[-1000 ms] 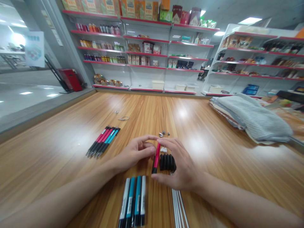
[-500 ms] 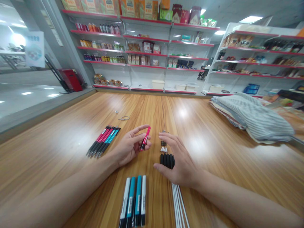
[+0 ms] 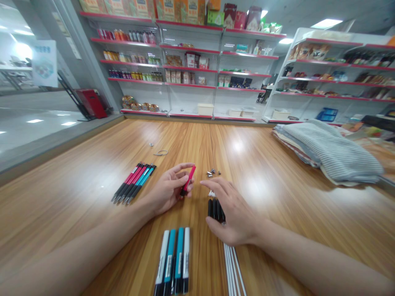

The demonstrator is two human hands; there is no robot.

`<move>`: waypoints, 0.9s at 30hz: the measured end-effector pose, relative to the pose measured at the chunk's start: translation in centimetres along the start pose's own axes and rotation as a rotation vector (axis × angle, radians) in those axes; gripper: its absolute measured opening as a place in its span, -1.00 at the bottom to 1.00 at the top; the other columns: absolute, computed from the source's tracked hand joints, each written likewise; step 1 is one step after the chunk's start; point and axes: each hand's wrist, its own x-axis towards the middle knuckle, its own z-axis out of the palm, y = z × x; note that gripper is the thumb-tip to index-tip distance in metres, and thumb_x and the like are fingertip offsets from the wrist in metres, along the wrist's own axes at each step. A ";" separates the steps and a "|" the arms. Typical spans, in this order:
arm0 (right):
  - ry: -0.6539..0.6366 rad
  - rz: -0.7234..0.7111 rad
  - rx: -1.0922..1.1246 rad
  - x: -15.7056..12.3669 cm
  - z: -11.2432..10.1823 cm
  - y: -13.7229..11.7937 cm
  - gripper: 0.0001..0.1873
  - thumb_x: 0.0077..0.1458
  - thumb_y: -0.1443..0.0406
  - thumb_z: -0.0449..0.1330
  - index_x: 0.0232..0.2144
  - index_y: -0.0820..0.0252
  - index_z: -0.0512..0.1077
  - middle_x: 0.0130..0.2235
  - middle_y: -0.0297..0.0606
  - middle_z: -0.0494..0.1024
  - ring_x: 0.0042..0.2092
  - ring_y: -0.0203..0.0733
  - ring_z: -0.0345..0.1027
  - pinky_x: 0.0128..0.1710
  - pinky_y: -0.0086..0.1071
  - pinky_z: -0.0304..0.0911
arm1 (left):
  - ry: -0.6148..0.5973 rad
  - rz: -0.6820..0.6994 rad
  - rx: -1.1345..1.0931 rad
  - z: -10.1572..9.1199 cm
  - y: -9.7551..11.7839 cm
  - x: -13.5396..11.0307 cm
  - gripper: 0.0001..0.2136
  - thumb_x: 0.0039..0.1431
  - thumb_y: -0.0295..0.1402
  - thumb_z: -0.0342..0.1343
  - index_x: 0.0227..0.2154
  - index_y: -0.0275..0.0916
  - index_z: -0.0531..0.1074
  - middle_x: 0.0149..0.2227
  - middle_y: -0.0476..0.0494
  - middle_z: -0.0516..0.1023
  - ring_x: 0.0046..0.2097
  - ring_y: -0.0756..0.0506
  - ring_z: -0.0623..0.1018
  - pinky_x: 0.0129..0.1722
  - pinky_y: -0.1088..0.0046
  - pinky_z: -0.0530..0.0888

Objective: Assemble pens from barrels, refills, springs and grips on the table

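Note:
My left hand point(image 3: 173, 187) pinches a pink-and-black pen barrel point(image 3: 188, 181), tilted up and raised off the table. My right hand point(image 3: 236, 211) is open, thumb and fingers apart, over a row of black rubber grips point(image 3: 215, 209). Its fingers partly hide some small white parts point(image 3: 211, 193). Just beyond lie small metal pen tips point(image 3: 211, 173). White refill tubes point(image 3: 233, 267) run toward me below the right wrist. Between my forearms are white and blue pen barrels point(image 3: 170, 259). A row of pink and blue pens point(image 3: 134, 183) lies left of my left hand.
A thin looped cord point(image 3: 161, 152) and a small metal piece point(image 3: 151, 144) lie on the wooden table point(image 3: 259, 152). Folded striped cloth point(image 3: 333, 148) is piled at the right. Stocked shelves point(image 3: 191, 85) stand behind the table.
My right hand has moved slightly down and toward me, uncovering the metal tips and covering more of the white parts. My left hand has tilted the pink barrel a little.

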 end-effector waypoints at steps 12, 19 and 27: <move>0.103 -0.014 0.034 0.2 0.3 0.1 -0.31 -0.11 0.42 0.14 0.13 0.18 0.15 0.02 -0.07 0.30 0.07 0.02 0.18 0.04 -0.06 0.18 | -0.089 -0.061 0.077 -0.4 -0.4 -0.2 -0.73 0.15 -0.39 0.14 -0.07 -0.26 0.38 -0.38 -0.07 0.37 -0.53 0.12 0.26 -0.57 0.59 0.11; 0.440 0.240 0.179 0.6 1.4 3.5 -0.66 0.09 0.50 -0.01 -0.10 0.18 0.35 -0.19 -0.20 0.45 -0.14 -0.19 0.33 -0.10 -0.24 0.28 | -0.102 -0.075 0.080 -0.4 -0.4 -0.2 -0.70 0.13 -0.37 0.17 -0.06 -0.28 0.40 -0.42 -0.07 0.36 -0.53 0.12 0.26 -0.55 0.57 0.12; 0.414 0.466 0.371 1.2 1.2 4.8 -0.83 0.06 0.35 0.13 -0.24 0.25 0.41 -0.35 -0.26 0.49 -0.32 -0.25 0.35 -0.31 -0.35 0.30 | -0.094 -0.079 0.077 -0.5 -0.5 -0.2 -0.72 0.13 -0.37 0.17 -0.08 -0.29 0.41 -0.41 -0.10 0.39 -0.54 0.12 0.27 -0.55 0.57 0.12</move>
